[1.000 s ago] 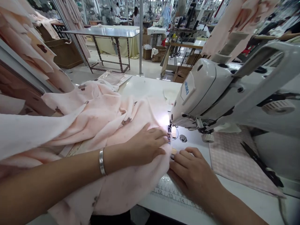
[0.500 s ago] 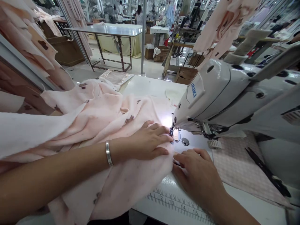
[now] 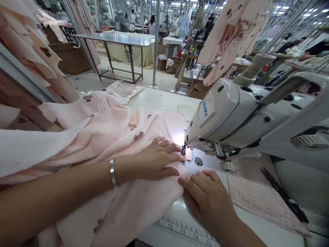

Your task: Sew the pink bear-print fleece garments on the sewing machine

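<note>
Pale pink fabric point(image 3: 151, 195) with small brown bear prints is spread across the machine bed, its right edge running under the presser foot point(image 3: 183, 150) of a white JUKI sewing machine point(image 3: 221, 113). My left hand point(image 3: 161, 159), a silver bangle at its wrist, lies flat on the fabric with fingers stretched, fingertips just left of the foot. Closer to me, my right hand point(image 3: 205, 193) pinches the fabric's edge between thumb and index finger, the thumb mostly hidden. A lit patch surrounds the needle area.
Right of the machine bed lie black scissors point(image 3: 284, 195) on a pink checked cloth point(image 3: 254, 188). A ruler scale point(image 3: 182, 231) runs along the front edge. Pink pieces hang at left point(image 3: 38, 51) and upper right point(image 3: 231, 37). A metal table point(image 3: 120, 38) stands beyond.
The whole view has shifted slightly, the scene sliding left and down. My right index finger has come onto the fabric's edge. My left hand stays flat beside the foot.
</note>
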A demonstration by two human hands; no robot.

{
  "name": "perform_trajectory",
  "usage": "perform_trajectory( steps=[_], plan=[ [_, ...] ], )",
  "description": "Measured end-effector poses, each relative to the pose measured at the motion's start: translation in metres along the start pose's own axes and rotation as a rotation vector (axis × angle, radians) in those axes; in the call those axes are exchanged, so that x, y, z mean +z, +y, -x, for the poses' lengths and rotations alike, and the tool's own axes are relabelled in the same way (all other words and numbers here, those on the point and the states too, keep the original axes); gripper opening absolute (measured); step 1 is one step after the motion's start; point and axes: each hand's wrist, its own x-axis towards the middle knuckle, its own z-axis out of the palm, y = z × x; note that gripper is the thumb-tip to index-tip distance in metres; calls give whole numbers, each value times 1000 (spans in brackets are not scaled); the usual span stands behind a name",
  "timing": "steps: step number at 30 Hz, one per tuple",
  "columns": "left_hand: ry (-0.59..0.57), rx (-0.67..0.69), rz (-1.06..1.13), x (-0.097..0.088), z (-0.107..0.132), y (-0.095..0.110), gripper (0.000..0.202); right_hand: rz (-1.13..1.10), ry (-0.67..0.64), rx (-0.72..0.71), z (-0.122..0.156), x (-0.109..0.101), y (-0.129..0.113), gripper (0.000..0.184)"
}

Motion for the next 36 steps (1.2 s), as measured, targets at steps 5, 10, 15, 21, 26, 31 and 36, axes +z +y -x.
perform_trajectory(
  steps=[5, 10, 15, 21, 26, 31, 36],
  plan=[
    [-23, 12, 2, 1, -3, -4, 39, -17, -19, 16, 0, 1, 2, 17],
    [-49, -6, 61, -2, -6, -8, 38, 5, 19, -9, -1, -11, 7, 13],
    [26, 14, 47, 0, -6, -6, 31, 79, -27, -49, 3, -18, 9, 12],
    [-7, 71, -38, 1, -3, -8, 32, 58, -48, -87, 6, -12, 2, 15],
    [1, 101, -84, -3, -6, -14, 32, 70, -56, -61, 1, -10, 4, 16],
    [53, 154, -110, -2, -9, -18, 24, 91, -44, -44, -4, -10, 4, 18],
    [76, 306, -127, -1, -11, -21, 27, 116, -69, -39, -7, -7, 4, 19]
  ],
)
